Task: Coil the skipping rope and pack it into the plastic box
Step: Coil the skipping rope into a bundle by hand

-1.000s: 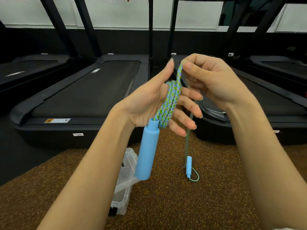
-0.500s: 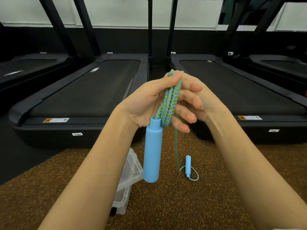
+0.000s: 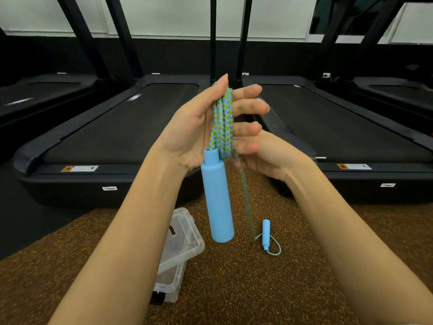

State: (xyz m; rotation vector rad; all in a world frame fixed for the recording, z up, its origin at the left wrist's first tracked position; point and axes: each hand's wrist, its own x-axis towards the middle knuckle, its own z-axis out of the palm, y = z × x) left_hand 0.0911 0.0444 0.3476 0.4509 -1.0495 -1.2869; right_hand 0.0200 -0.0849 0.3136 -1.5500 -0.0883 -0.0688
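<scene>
The skipping rope (image 3: 222,120), braided in blue, green and pale pink, is sitting in several loops around the left hand (image 3: 199,130), which is being held up palm toward the person, thumb pointing upward. The left fingers (image 3: 250,107) are lying spread and only loosely curled, with the coils running between thumb and fingers, so the rope is wrapped around the hand rather than being squeezed. One blue handle (image 3: 219,200) is hanging straight down from the bottom of the coils, dangling in the air below the left palm.

The right hand (image 3: 269,158) is tucked just behind and below the left one, its fingers curling in around the loose strand at the base of the coils; how firmly they are pinching it I cannot tell, since the left hand and the rope are covering them. From there a single strand is dropping down to the floor (image 3: 304,277), where the second blue handle (image 3: 266,234) is lying with a small loop of rope curled around its near end.

The clear plastic box (image 3: 178,252) is resting on the speckled brown floor, down beside the left forearm, its lid standing open. Black treadmills (image 3: 117,127) are lining up side by side beyond the hands.
</scene>
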